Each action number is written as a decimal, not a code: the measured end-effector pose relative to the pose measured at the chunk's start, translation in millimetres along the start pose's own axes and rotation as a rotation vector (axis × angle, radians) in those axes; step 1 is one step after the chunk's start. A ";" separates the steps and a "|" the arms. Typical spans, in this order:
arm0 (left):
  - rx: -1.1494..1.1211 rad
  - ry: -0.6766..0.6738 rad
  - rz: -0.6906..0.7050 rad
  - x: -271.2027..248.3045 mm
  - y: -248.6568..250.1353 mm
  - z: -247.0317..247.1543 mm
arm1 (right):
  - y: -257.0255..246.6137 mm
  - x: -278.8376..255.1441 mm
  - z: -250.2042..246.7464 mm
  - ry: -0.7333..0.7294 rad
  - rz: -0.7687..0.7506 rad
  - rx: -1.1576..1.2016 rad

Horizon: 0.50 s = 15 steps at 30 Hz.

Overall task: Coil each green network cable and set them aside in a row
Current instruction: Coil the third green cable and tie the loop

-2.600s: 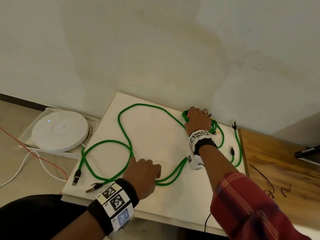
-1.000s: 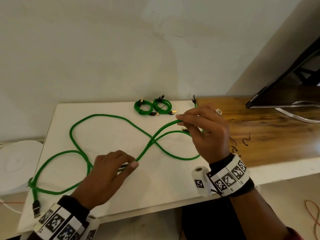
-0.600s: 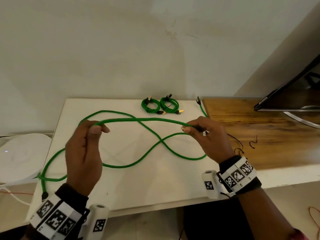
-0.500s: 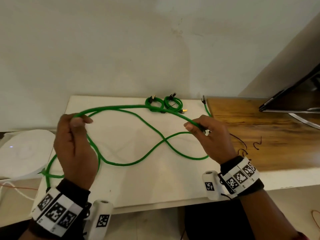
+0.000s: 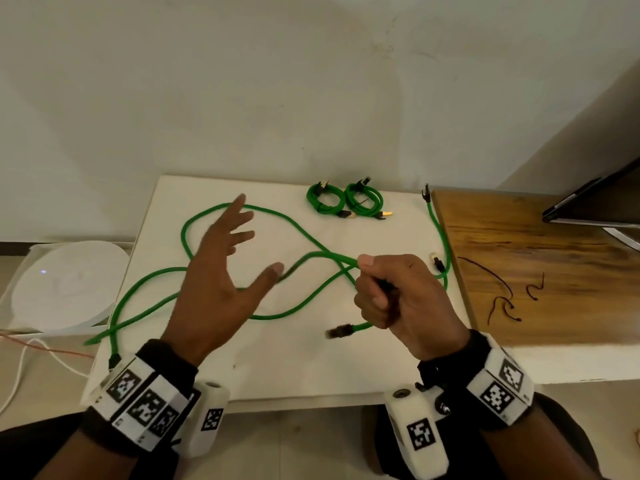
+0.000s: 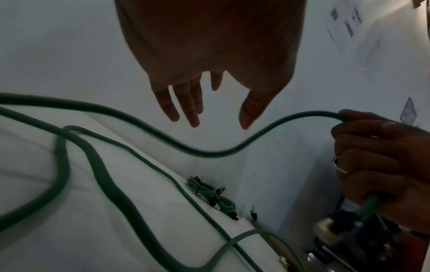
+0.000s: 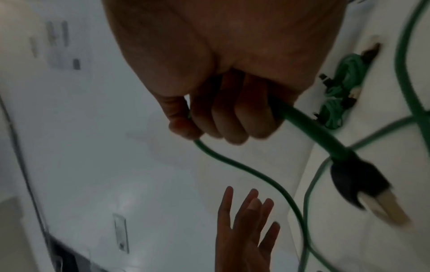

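Observation:
A long green network cable (image 5: 221, 292) lies in loose loops on the white table (image 5: 311, 368). My right hand (image 5: 372, 282) grips it in a fist near one end, above the table. Its black plug (image 5: 337, 331) hangs out below the fist, large in the right wrist view (image 7: 353, 184). My left hand (image 5: 254, 247) hovers open beside the raised strand with fingers spread and holds nothing. Two coiled green cables (image 5: 344, 202) sit side by side at the table's back edge. Another green cable (image 5: 441, 233) runs along the table's right edge.
A wooden desk (image 5: 554, 258) adjoins the table on the right, with thin dark wire ties (image 5: 502, 299) and a monitor (image 5: 595, 202) on it. A round white device (image 5: 65, 282) sits low on the left beside white and orange cords (image 5: 34, 351). A wall stands close behind.
My left hand has let go of the cable and opened, and the lifted strand has dropped lower. My right hand now grips the cable in a fist with the plug hanging below.

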<state>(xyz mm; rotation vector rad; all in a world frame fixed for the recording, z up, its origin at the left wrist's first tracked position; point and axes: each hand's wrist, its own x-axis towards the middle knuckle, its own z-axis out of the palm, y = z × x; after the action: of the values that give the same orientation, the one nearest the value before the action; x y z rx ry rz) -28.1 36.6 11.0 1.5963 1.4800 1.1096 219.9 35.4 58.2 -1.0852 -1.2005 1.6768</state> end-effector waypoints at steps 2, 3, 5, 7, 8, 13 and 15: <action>0.028 -0.127 0.020 -3.2 4.7 3.7 | 1.8 0.9 -1.5 -0.042 0.078 0.112; 0.049 -0.175 0.033 -4.5 6.1 5.4 | 2.4 1.7 -2.3 -0.050 0.107 0.162; 0.054 -0.188 0.047 -5.8 7.1 7.7 | 2.0 3.8 -4.8 -0.047 0.139 0.233; -0.005 -0.200 0.037 -5.2 6.1 7.7 | 1.5 6.4 -8.5 0.001 0.124 0.234; -0.041 -0.200 0.028 -4.9 6.3 7.3 | 1.4 7.5 -10.4 0.040 0.112 0.204; -0.189 -0.039 0.063 -1.9 15.6 7.0 | 7.3 10.4 -18.5 0.097 0.135 0.057; -0.268 0.068 0.065 -0.7 14.6 8.0 | 8.2 10.3 -16.1 0.011 0.166 0.014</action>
<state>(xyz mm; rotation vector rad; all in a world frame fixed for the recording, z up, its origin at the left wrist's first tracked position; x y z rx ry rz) -14.9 34.7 20.9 1.4401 1.2676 1.3491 230.8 47.6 45.3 -1.2121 -1.1160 1.7985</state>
